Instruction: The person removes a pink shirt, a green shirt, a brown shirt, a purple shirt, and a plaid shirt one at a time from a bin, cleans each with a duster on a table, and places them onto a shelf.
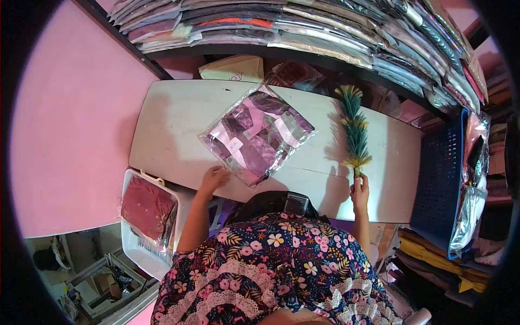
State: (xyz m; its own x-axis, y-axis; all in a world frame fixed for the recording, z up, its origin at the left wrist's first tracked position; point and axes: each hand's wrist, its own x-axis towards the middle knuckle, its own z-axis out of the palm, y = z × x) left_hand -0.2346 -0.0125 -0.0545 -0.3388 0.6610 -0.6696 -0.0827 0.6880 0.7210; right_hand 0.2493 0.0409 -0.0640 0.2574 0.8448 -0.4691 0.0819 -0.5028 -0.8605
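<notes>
A clear plastic packet with purple, pink and black patterned cloth (260, 135) lies at a slant on the white table (184, 141). My left hand (215, 179) is beside the packet's lower left edge, fingers apart and holding nothing. On the right, my right hand (359, 187) is closed round the handle of a feathery green and yellow duster (355, 124). The duster points away from me over the right part of the table, apart from the packet.
Packed garments (325, 38) fill a shelf above the table's far side. A white basket with a maroon packet (147, 203) stands at the left. At the right is a blue basket (440, 181), with folded clothes (433, 257) below it.
</notes>
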